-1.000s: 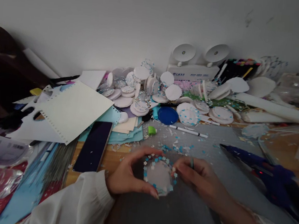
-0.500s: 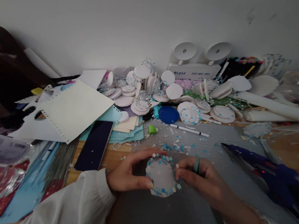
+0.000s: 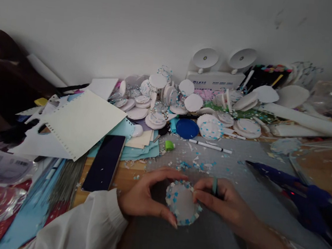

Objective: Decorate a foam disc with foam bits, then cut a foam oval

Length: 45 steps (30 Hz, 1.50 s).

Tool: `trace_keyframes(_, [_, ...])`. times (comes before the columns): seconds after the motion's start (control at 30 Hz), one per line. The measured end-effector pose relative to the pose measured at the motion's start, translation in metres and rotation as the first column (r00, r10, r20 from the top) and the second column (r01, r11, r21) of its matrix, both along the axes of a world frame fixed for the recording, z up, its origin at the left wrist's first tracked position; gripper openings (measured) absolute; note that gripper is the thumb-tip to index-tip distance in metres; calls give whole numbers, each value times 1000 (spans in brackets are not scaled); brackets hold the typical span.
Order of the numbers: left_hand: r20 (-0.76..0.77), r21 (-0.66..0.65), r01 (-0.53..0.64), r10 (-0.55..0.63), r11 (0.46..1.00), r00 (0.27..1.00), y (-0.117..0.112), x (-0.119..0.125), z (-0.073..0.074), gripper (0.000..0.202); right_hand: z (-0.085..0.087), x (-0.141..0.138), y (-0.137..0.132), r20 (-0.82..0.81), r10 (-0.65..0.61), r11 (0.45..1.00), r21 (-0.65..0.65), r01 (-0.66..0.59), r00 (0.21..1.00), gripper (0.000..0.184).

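Left fingers: your left hand (image 3: 141, 198) curls thumb and forefinger (image 3: 169, 174) in an open C, tips pinching the disc (image 3: 182, 202) at its 12 and 7 o'clock rim
Right fingers: your right hand (image 3: 223, 202) presses its fingertips together, nipping the 3 o'clock rim
Hidden: that rim under your fingertips; the disc's blue flecks blur
Disc: low centre, over the grey mat (image 3: 238, 163); round, no long axis, face tilted up at you
Around: phone (image 3: 104, 162) at 10 o'clock, glue gun (image 3: 292, 187) at 3

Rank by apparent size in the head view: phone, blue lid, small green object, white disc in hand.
1. phone
2. white disc, though it sits nearest the camera, so its lead over the lid is unsure
3. blue lid
4. small green object
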<state>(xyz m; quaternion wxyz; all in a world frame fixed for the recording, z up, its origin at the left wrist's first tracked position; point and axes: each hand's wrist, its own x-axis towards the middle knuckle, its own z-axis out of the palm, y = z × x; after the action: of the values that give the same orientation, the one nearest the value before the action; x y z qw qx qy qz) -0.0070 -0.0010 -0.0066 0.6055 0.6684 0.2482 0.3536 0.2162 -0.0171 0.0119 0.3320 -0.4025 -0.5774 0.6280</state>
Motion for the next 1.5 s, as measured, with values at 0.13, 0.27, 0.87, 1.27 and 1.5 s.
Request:
trace_keyframes(0.13, [18,-9,-11,12,1000,1000,-1,-4,-6,84,-3,1,-1,-10,-45,999,-1,45,999,32])
trace_keyframes(0.27, [98,-88,36,-27,996,995,0,-6,-7,90,-4,2,-2,-14,-117,993,10,118,993,30])
trace_keyframes(0.87, [198,-474,-235,363,848,911,4,4,0,16,2,16,-3,-195,46,997,-53,-57,980,26])
trace_keyframes(1.27, [71,-277,-383,417,881,906,2,6,0,58,1,12,0,-127,54,998,-29,-58,990,30])
trace_keyframes(1.5, [56,-78,-295,300,952,952,-3,1,14,41,5,10,0,-29,8,1000,17,-7,1000,36])
